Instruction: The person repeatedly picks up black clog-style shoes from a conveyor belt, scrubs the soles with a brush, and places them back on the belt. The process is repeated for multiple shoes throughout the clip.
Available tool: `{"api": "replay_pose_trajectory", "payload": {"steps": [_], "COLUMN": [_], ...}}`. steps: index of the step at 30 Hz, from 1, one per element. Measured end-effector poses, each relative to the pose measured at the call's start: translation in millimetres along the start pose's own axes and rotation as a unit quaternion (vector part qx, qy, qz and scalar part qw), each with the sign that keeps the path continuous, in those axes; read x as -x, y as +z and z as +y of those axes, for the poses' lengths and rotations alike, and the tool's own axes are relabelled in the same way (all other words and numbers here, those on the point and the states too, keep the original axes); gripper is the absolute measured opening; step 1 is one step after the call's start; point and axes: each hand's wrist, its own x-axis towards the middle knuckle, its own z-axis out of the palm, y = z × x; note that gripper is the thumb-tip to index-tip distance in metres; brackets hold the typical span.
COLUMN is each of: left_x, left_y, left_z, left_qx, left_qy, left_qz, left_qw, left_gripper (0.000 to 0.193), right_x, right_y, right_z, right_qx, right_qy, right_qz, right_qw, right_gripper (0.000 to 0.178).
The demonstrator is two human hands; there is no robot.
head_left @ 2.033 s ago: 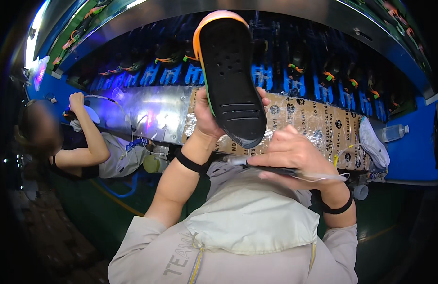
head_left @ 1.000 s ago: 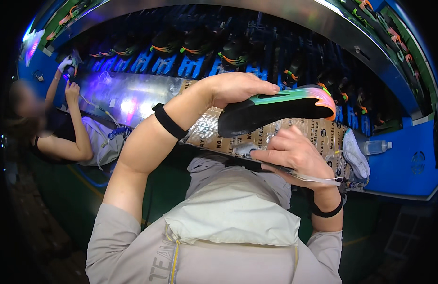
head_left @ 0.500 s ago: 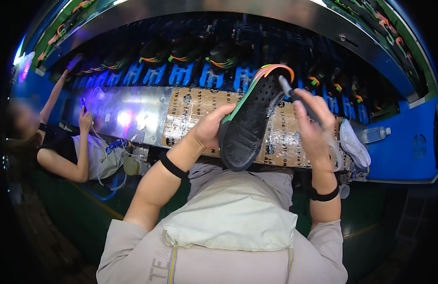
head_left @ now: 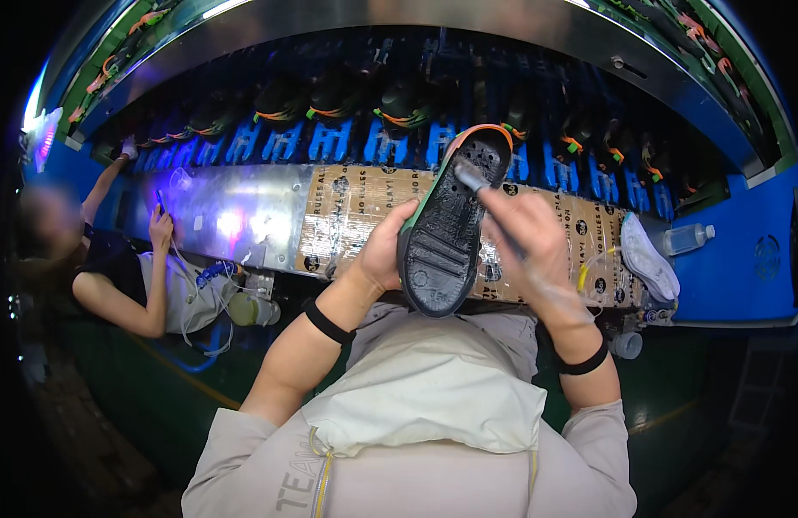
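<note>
In the head view I hold a shoe sole (head_left: 446,246) in front of me, above my lap and the near edge of the bench. It stands nearly upright in the picture, its black face toward me, glossy in places, with small holes in the upper half, grooves across the lower half and an orange and green rim. My left hand (head_left: 386,244) grips its left edge, thumb along the side; the fingers behind it are hidden, so I cannot tell how far they curl. My right hand (head_left: 533,229) is closed around a brush (head_left: 473,178), partly blurred, its pale tip against the sole's upper half. A clear tube (head_left: 571,300) trails over my right wrist. I wear 2 black bands, 1 on each forearm.

Behind the sole lies printed cardboard (head_left: 347,211) under a shiny film, with a metal plate (head_left: 252,203) to its left. Past them runs a row of blue holders (head_left: 386,141) with dark shoe uppers (head_left: 403,104) above. At right sit a white shoe (head_left: 647,259) and, just beside it, a clear bottle (head_left: 688,239). At far left, 1 co-worker (head_left: 114,289) reaches toward the row with 1 arm.
</note>
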Motion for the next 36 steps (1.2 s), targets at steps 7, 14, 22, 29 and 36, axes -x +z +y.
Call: {"api": "replay_pose_trajectory", "payload": {"steps": [7,14,22,29,36], "left_x": [5,4,15,43,23], "left_y": [-16,-24,-19,-52,80], "left_z": [6,6,15,2,62], "left_qx": [0.044,0.09,0.084,0.168,-0.065], "left_qy": [-0.008,0.016,0.083,0.171,0.016], "left_qz": [-0.055,-0.065,-0.004,0.017,-0.122], "left_qw": [0.997,0.994,0.993,0.971,0.99], "left_gripper": [0.072,0.066,0.074,0.082,0.078], "right_x": [8,20,16,67,128], "right_y": [-14,11,-13,41,75], "right_z": [-13,-16,-11,67,113], "right_qx": [-0.257,0.026,-0.333,-0.115,-0.096], "right_qy": [-0.032,-0.051,0.151,0.204,0.24], "right_qz": [-0.183,-0.101,-0.031,0.14,0.144], "right_qw": [0.948,0.993,0.93,0.962,0.955], "right_gripper": [0.034,0.047,0.029,0.032,0.034]}}
